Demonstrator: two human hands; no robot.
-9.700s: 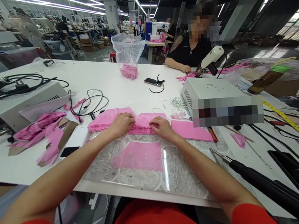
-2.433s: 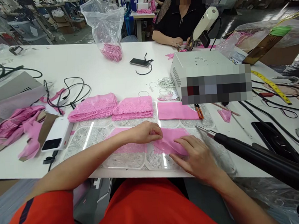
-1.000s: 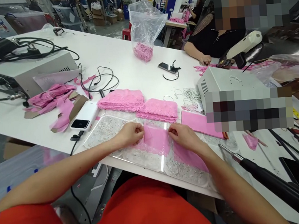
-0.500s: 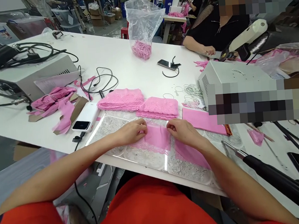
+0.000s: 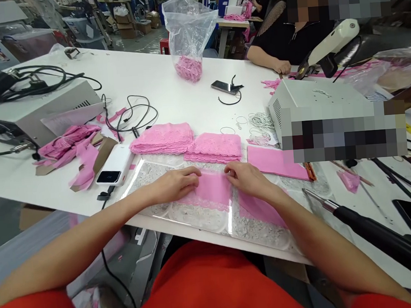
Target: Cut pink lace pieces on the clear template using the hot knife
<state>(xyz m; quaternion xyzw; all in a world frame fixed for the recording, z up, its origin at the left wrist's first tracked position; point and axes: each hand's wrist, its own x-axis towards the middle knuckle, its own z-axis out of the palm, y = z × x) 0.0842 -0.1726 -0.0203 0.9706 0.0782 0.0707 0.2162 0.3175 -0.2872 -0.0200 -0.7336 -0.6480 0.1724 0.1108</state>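
Observation:
A pink lace piece [image 5: 213,191] lies flat on a clear plate [image 5: 147,174] over white lace at the table's near edge. My left hand [image 5: 177,183] pinches its upper left corner, fingers closed. Pinching the upper right corner is my right hand [image 5: 247,179], with more pink fabric [image 5: 260,211] under its wrist. Just beyond my hands sit two stacks of folded pink lace [image 5: 164,139] [image 5: 215,147] and a flat pink fabric stack [image 5: 272,161].
A black-handled hot tool [image 5: 376,233] lies at the right. A white power bank [image 5: 115,166], pink scraps [image 5: 67,145], cables and a grey box [image 5: 40,111] are left. A white machine [image 5: 315,106], a phone [image 5: 224,87], a plastic bag [image 5: 190,35] and another person's hand [image 5: 282,66] lie beyond.
Over the last second my hands spread the pink lace piece out and pressed it flatter on the plate, moving its top edge slightly toward the stacks.

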